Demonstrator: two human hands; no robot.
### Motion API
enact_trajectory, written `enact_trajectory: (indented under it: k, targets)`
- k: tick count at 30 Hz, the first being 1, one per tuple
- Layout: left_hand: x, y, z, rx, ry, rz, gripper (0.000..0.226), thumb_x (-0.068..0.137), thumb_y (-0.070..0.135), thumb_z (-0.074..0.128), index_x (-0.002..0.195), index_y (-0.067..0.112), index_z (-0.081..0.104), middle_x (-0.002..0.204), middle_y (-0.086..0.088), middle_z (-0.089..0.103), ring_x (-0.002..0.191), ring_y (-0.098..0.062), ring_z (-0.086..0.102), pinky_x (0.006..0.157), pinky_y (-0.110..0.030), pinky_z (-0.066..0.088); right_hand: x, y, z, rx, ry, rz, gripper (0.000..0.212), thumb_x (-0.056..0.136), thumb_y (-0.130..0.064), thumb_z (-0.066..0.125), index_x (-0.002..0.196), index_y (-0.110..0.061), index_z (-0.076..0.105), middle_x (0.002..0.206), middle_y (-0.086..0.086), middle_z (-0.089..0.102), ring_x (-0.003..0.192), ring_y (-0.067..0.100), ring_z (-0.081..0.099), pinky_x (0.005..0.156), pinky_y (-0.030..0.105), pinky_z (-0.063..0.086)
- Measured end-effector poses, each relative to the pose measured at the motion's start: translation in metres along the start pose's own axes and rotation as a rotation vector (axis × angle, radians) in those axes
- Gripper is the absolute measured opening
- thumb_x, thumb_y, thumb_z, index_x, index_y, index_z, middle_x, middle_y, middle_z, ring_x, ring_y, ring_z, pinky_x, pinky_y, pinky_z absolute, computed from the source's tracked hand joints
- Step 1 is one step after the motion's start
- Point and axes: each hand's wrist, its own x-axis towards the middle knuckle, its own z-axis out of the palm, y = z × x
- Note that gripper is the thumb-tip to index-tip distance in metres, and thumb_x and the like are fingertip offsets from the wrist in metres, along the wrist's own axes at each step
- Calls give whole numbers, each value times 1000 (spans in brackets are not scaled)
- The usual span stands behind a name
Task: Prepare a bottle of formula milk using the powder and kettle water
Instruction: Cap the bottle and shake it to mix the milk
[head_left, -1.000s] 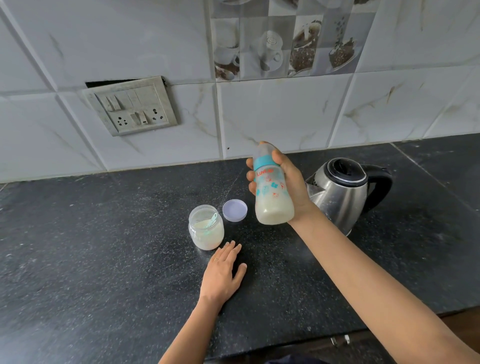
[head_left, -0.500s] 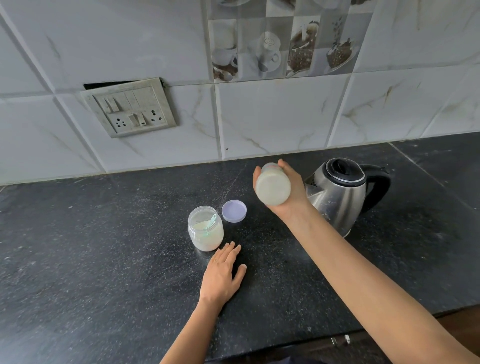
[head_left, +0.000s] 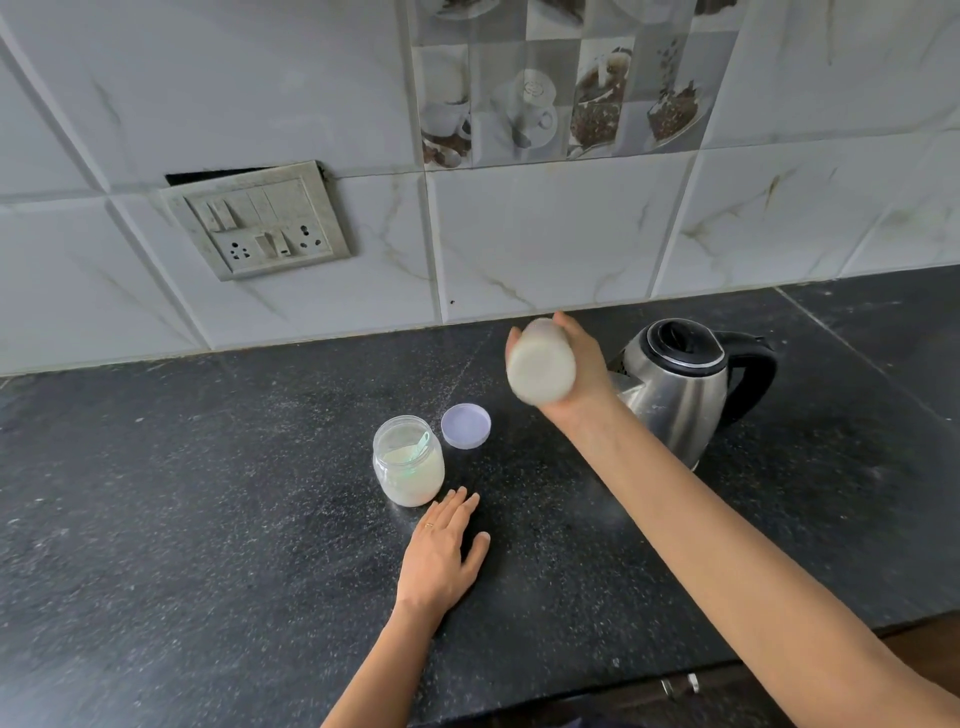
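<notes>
My right hand (head_left: 582, 374) grips the baby bottle (head_left: 540, 369) in the air above the counter. The bottle is tipped with its round base toward me, blurred, with milky white liquid inside. A steel kettle (head_left: 680, 395) with a black lid and handle stands just right of that hand. An open clear jar of powder (head_left: 409, 460) with a green scoop inside stands on the counter at centre left. Its round lilac lid (head_left: 466, 425) lies flat beside it. My left hand (head_left: 441, 556) rests flat on the counter just in front of the jar, fingers straight.
The dark speckled stone counter (head_left: 208, 519) runs to a front edge at lower right. A tiled wall rises behind, with a switch and socket panel (head_left: 257, 223) on the left.
The bottle swung from upright, label showing, to tipped with its base toward me, staying in my right hand. My left hand has stayed on the counter.
</notes>
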Motion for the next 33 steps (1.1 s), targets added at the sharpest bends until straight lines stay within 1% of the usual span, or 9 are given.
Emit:
enact_trajectory:
  k: [2, 5, 10, 12, 16, 21, 26, 31, 33]
  targets:
    - [0, 0, -1, 2, -5, -5, 64, 92, 58, 27, 147, 27, 37, 156, 4, 32, 146, -8, 21, 120, -25, 9, -7, 7, -5, -32, -245, 147, 38, 75, -25, 74, 103, -6, 57, 86, 12, 62, 63, 21, 63, 54, 29, 56]
    - [1, 0, 0, 7, -7, -1, 64, 92, 58, 28, 147, 27, 37, 156, 3, 33, 146, -9, 22, 121, -27, 11, -10, 9, -7, -178, -465, 96, 37, 73, -29, 73, 105, -12, 68, 95, 11, 62, 68, 19, 62, 55, 29, 54]
    - [1, 0, 1, 3, 3, 0, 63, 92, 56, 29, 146, 25, 39, 155, 2, 35, 145, -10, 24, 121, -27, 12, 14, 7, -12, 70, -61, 76, 27, 83, -28, 66, 91, -5, 54, 70, 12, 64, 63, 22, 64, 53, 28, 56]
    - [0, 1, 0, 1, 6, 0, 63, 92, 56, 30, 146, 24, 40, 154, 2, 35, 145, -10, 24, 121, -28, 13, 10, 8, -13, 53, -269, 191, 39, 71, -22, 78, 101, -3, 60, 85, 14, 64, 65, 22, 64, 55, 30, 57]
    - [1, 0, 0, 6, 4, 4, 63, 92, 56, 30, 146, 24, 39, 154, 1, 36, 145, -11, 25, 121, -29, 14, 2, 11, -19, -165, -735, 141, 40, 82, -27, 68, 120, -16, 59, 103, 14, 58, 70, 21, 60, 56, 30, 54]
    - [1, 1, 0, 5, 9, 2, 62, 93, 55, 31, 146, 25, 39, 154, 2, 35, 145, -10, 24, 121, -27, 12, 19, 14, -20, 45, -183, 182, 44, 83, -35, 66, 112, -5, 52, 86, 11, 60, 62, 21, 65, 53, 28, 57]
    - [2, 0, -1, 9, -2, 3, 62, 93, 56, 31, 147, 26, 38, 155, 2, 33, 146, -10, 23, 121, -26, 11, 15, 9, -27, -90, -542, 138, 48, 73, -26, 77, 116, -14, 60, 97, 14, 61, 68, 21, 62, 54, 30, 55]
    - [1, 1, -1, 12, 2, 5, 63, 93, 56, 30, 147, 25, 39, 155, 2, 34, 146, -10, 24, 121, -27, 12, 27, 4, -25, 100, -260, 113, 50, 82, -31, 68, 119, -10, 43, 89, 12, 60, 65, 22, 66, 52, 31, 56]
    - [1, 1, -1, 6, 0, 2, 63, 93, 56, 30, 147, 25, 38, 155, 2, 33, 146, -10, 23, 121, -26, 10, 23, 7, -28, 82, -394, 213, 49, 78, -26, 74, 117, -7, 52, 94, 14, 61, 69, 23, 65, 55, 33, 56]
